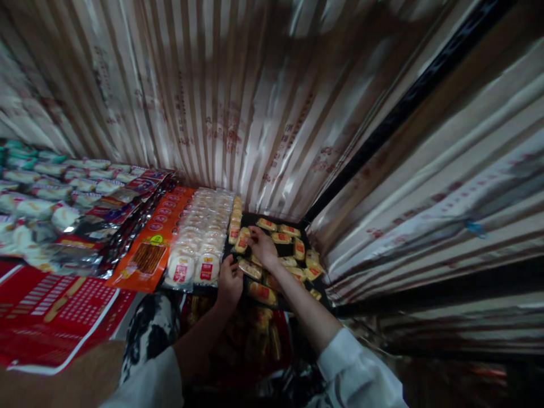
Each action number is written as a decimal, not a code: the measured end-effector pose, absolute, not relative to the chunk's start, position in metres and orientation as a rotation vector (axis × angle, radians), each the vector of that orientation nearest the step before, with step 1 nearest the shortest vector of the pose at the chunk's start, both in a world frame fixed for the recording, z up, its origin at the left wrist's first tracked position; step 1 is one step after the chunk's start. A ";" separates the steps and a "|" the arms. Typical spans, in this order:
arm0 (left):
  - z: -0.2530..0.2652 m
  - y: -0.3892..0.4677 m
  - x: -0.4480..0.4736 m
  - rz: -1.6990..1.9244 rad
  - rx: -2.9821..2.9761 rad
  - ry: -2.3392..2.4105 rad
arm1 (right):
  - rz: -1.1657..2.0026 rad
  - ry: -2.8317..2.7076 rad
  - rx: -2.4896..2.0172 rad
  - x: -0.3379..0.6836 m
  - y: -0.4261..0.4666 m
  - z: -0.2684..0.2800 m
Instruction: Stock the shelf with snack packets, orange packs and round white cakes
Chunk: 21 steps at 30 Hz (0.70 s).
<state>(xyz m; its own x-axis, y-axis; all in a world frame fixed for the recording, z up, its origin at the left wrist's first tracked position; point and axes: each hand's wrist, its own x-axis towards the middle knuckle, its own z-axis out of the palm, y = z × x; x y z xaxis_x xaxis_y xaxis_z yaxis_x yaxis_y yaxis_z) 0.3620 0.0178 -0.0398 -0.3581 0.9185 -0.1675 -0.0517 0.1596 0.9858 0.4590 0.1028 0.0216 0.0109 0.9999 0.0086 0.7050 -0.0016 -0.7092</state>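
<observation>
My right hand [262, 247] is over a dark display surface [278, 253], its fingers and thumb closed on a small yellow wrapped snack cake [242, 240] with a red label. That cake is at the near end of a neat column of similar cakes [236, 212]. My left hand [230, 283] is by the front edge, fingers partly curled and thumb apart, with no item visible in it. Just right of it lies another wrapped cake [250, 268]. Several more yellow packets [260, 293] are scattered loosely under and around my right forearm.
Left of the cakes are rows of round white packaged biscuits [207, 269], an orange snack packet [148, 258], dark shiny packets [123, 209] and white wrapped packs [36, 204]. Striped plastic sheeting [238, 102] hangs behind. A red container [278, 340] with more packets sits below.
</observation>
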 end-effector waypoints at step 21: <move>-0.063 0.046 0.364 1.334 1.341 1.578 | 0.608 -1.797 -1.593 0.435 0.118 -0.020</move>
<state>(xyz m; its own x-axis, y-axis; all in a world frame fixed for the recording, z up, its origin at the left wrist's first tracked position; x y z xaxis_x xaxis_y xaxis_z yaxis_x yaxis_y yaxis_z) 0.3639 0.0461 -0.0626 -0.2513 0.9601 0.1224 0.2808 -0.0487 0.9585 0.4354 0.1184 -0.0203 -0.0485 0.9850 0.1653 0.6825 0.1535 -0.7146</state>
